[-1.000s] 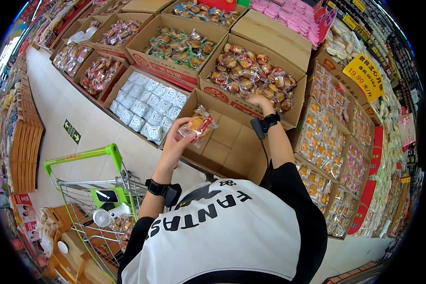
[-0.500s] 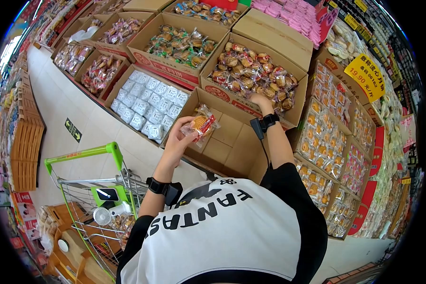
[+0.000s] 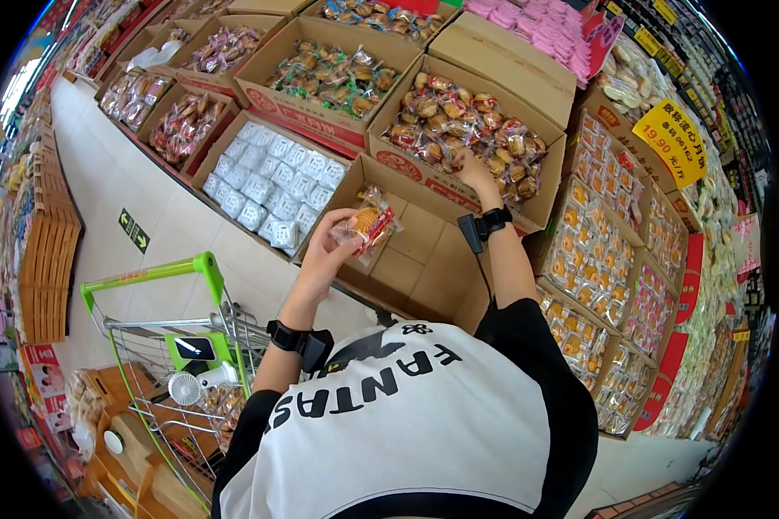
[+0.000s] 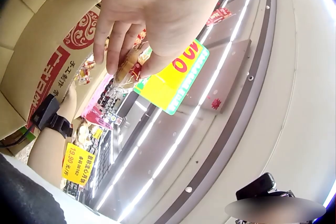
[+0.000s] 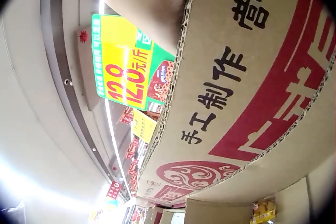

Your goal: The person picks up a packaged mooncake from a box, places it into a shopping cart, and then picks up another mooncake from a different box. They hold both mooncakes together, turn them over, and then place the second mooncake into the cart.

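My left hand (image 3: 325, 246) pinches a wrapped mooncake (image 3: 368, 223) in clear plastic with red print, over the corner of the near carton. In the left wrist view, the thumb and fingers stand on either side of the mooncake (image 4: 127, 68). My right hand (image 3: 476, 171) reaches over the front wall of a cardboard carton (image 3: 446, 192). Its fingers are among a heap of wrapped mooncakes (image 3: 446, 108), and I cannot tell whether they grip one. In the right wrist view the carton's printed wall (image 5: 226, 87) hides the fingers.
The low-walled near carton (image 3: 407, 259) lies between my arms. White packets (image 3: 264, 186) fill a box to its left. Trays of wrapped cakes (image 3: 584, 251) stand on the right, beside a yellow price sign (image 3: 669, 143). A shopping cart (image 3: 151, 281) with green handle stands lower left.
My right hand has risen slightly and moved a little left and farther over the heap, with more of its fingers showing. The left hand keeps the mooncake in about the same place.
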Demonstrator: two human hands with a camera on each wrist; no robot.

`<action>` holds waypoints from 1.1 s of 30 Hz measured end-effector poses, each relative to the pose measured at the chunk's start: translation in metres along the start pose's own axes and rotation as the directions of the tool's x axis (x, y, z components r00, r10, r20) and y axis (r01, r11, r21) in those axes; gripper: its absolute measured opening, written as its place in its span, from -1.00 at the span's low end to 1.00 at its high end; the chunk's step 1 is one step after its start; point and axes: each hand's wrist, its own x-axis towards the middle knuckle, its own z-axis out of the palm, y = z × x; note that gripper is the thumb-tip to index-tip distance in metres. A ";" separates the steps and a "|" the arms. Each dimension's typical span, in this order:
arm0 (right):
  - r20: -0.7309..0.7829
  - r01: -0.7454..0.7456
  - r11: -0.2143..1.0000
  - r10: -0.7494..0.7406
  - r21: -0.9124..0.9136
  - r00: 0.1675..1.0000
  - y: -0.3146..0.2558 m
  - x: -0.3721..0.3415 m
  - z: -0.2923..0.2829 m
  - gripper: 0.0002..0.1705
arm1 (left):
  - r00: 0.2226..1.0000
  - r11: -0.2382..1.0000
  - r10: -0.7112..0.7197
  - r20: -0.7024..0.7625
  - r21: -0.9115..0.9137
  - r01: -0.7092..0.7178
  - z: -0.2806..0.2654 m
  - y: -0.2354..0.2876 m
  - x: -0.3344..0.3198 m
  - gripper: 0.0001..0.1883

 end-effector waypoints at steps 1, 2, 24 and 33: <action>-0.137 -0.037 0.999 0.039 0.015 0.990 -0.009 -0.005 -0.004 -0.63 | 1.000 1.000 0.008 0.000 0.002 -0.008 0.001 0.001 0.000 -0.62; -0.271 -0.071 0.997 0.078 0.035 0.960 -0.017 -0.011 -0.009 -0.59 | 1.000 1.000 0.009 -0.001 0.001 -0.009 0.001 0.001 0.000 -0.62; -0.436 0.461 0.326 -0.151 0.825 0.887 -0.107 -0.116 -0.065 -0.62 | 0.997 0.997 0.070 -0.019 -0.011 -0.070 -0.003 0.004 -0.004 -0.63; -0.440 0.444 0.100 -0.061 0.891 0.896 -0.128 -0.129 -0.053 -0.53 | 0.997 0.997 0.071 -0.027 -0.017 -0.071 -0.004 0.003 -0.005 -0.63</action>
